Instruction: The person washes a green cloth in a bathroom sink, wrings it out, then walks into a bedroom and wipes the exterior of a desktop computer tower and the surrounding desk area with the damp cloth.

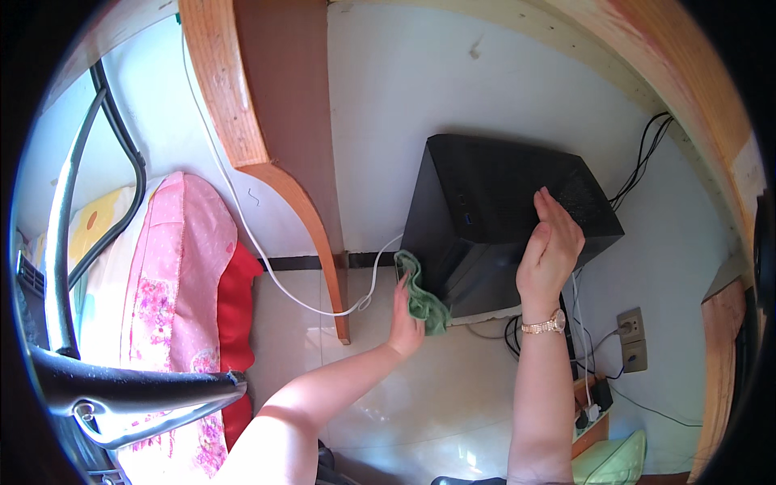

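Note:
A black desktop computer tower (515, 188) stands on a low pale base at the wall, with its ported top edge towards me. My left hand (406, 321) has a crumpled green cloth (424, 303) and presses it to the lower left of the tower's front. My right hand (550, 248), a metal-band watch (545, 323) on its wrist, is flat with fingers extended by the tower's right side. It grips nothing; whether the palm touches the casing is hard to tell.
Wooden desk panel (285, 91) stands left of the tower; a white cable (291, 297) loops past its foot. Wall sockets (632, 339), black cables (642, 157) and a power strip (591, 418) lie right. A black chair armrest (139, 382) and pink bedding (194, 242) are at left.

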Tool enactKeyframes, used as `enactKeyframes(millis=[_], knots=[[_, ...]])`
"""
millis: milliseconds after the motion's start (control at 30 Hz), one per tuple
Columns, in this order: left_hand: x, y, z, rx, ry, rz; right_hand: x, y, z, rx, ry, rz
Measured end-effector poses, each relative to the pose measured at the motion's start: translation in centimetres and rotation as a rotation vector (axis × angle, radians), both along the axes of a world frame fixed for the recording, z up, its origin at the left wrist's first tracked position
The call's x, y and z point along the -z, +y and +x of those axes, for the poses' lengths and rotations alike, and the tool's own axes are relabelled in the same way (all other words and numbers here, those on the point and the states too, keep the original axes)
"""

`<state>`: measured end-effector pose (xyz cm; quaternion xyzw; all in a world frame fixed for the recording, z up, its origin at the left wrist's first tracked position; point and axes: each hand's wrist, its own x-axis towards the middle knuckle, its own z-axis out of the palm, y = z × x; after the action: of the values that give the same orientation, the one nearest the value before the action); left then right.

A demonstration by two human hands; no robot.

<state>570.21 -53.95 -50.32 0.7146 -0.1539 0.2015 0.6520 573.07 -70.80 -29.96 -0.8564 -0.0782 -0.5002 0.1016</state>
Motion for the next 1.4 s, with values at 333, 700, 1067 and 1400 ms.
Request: enactKeyframes(millis=[333, 700, 1067, 1400], knots=[[-13.2, -0.4, 10.2, 0.414, -0.230, -0.286, 0.3, -0.3, 0.5, 0.005, -0.010, -0.016], [5.1, -0.8, 12.0, 0.431, 0.716, -0.850, 0.4, 0.0, 1.8, 0.012, -0.021, -0.028], [0.6, 0.4, 13.2, 0.621, 0.641, -1.062, 0.9, -0.6, 1.5, 0.018, -0.049, -0.002], [14.5, -1.4, 7.0, 0.346, 0.915, -1.098, 1.3, -1.0, 2.3, -0.021, -0.105, -0.018]])
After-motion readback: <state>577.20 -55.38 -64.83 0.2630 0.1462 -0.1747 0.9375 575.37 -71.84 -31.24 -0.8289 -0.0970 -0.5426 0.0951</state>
